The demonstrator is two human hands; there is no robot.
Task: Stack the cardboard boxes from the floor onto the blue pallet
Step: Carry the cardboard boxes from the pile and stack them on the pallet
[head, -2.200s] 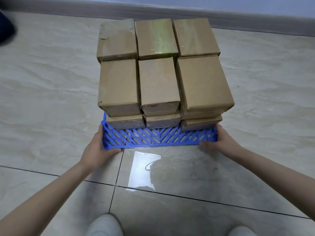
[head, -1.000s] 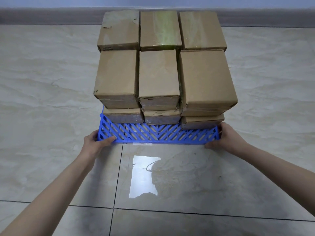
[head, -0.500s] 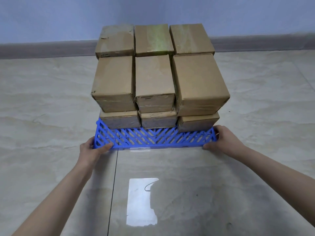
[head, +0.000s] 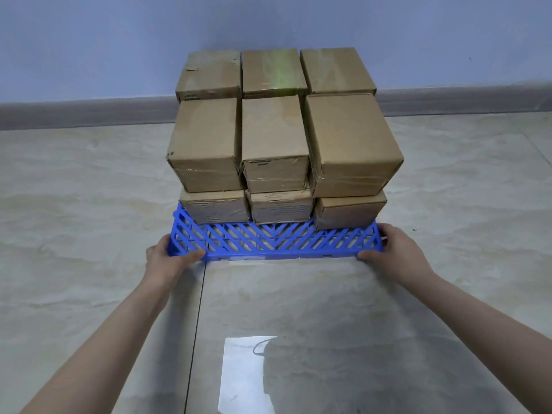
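Your hands clamp the near corners of the loaded blue plastic lattice pallet (head: 268, 242).

The brown cardboard boxes (head: 277, 135) sit stacked on the pallet, three across and two high in the near row, leaving only the pallet's near strip bare. Your left hand (head: 167, 261) grips the pallet's near-left corner, thumb over the lattice. Your right hand (head: 397, 249) curls round its near-right corner. Around the pallet spreads the glossy beige tiled floor (head: 89, 234), and behind the pallet run a grey baseboard (head: 89, 113) and a pale blue wall (head: 89, 40).
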